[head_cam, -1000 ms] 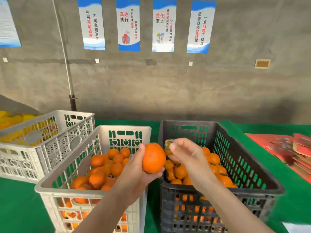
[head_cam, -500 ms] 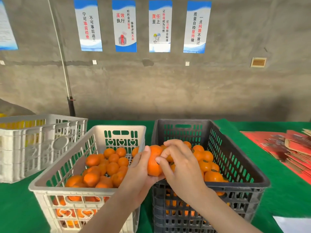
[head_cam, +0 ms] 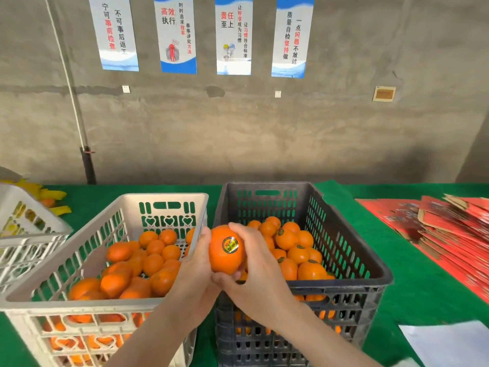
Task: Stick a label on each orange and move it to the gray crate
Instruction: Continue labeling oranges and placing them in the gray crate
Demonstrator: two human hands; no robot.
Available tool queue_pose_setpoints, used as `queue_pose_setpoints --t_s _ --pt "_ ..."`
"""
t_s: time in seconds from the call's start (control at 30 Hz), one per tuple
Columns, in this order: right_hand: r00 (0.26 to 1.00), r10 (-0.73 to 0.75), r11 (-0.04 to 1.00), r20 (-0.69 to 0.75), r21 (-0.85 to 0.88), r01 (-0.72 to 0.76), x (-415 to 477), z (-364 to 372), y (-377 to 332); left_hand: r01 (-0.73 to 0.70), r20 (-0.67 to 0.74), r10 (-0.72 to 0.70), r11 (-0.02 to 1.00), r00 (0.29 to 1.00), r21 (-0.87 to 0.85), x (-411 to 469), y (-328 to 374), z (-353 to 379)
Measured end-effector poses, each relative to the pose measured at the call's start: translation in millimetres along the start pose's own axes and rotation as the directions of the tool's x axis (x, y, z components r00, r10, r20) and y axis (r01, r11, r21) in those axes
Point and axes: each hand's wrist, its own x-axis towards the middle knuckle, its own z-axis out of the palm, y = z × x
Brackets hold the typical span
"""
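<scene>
An orange (head_cam: 225, 258) with a round gold-and-black label (head_cam: 230, 245) on its front is held between both hands, over the gap between the two crates. My left hand (head_cam: 194, 274) cups its left side and my right hand (head_cam: 258, 271) wraps its right side and underside. The white crate (head_cam: 79, 304) on the left holds several unlabeled oranges (head_cam: 150, 263). The dark gray crate (head_cam: 370, 274) on the right holds several labeled oranges (head_cam: 296, 250).
A second white crate (head_cam: 23, 234) with yellow items stands at the far left. Red flattened cartons (head_cam: 449, 229) lie stacked at the right on the green tablecloth (head_cam: 412, 295). White paper (head_cam: 449, 343) lies at the bottom right. A concrete wall with posters rises behind.
My right hand brought the label to the orange and pressed it on. It now wraps the fruit, and the label shows on the front. The orange sank lower between the crates.
</scene>
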Motion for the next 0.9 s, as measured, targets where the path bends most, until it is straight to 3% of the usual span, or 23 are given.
queue_pose_setpoints --t_s 0.1,0.2,0.23,0.3,0.4,0.47,0.57,0.77,0.83,0.87,0.9 --pt "0.996 -0.009 1.000 -0.089 -0.024 0.007 5 -7 14 -0.094 -0.009 0.100 0.963 0.995 0.254 10 -6 9" --pt "0.993 0.047 0.999 -0.112 -0.012 -0.049 19 -25 30 -0.313 0.065 0.325 0.809 0.944 0.498 23 -11 22" --pt "0.989 0.094 0.995 -0.114 -0.023 -0.097 27 -33 38 -0.400 0.146 0.391 0.717 0.909 0.572 30 -13 25" --pt "0.972 0.211 0.971 -0.102 -0.093 -0.220 45 -50 62 -0.470 0.296 0.409 0.433 0.863 0.769 49 -22 29" --pt "0.896 0.444 0.839 0.006 -0.355 -0.413 68 -78 113 -0.380 0.366 0.198 0.035 0.909 0.924 71 -33 28" --pt "0.809 0.576 0.669 0.119 -0.637 -0.383 73 -91 152 -0.376 0.388 0.130 -0.108 0.912 0.920 74 -38 28" --pt "0.680 0.689 0.509 0.252 -0.836 -0.207 65 -96 196 -0.405 0.435 0.185 -0.181 0.881 0.896 75 -43 29" --pt "0.544 0.787 0.502 0.291 -0.814 -0.291 60 -92 221 -0.397 0.440 0.207 -0.219 0.874 0.891 74 -42 30" --pt "0.571 0.792 0.450 0.216 -0.839 -0.305 61 -91 206 -0.399 0.442 0.228 -0.211 0.867 0.892 71 -40 30" --pt "0.651 0.742 0.458 0.158 -0.829 -0.321 63 -92 191 -0.403 0.447 0.244 -0.211 0.861 0.891 68 -39 31" --pt "0.770 0.632 0.529 0.088 -0.775 -0.346 66 -92 173 -0.408 0.455 0.260 -0.218 0.851 0.887 66 -38 32"
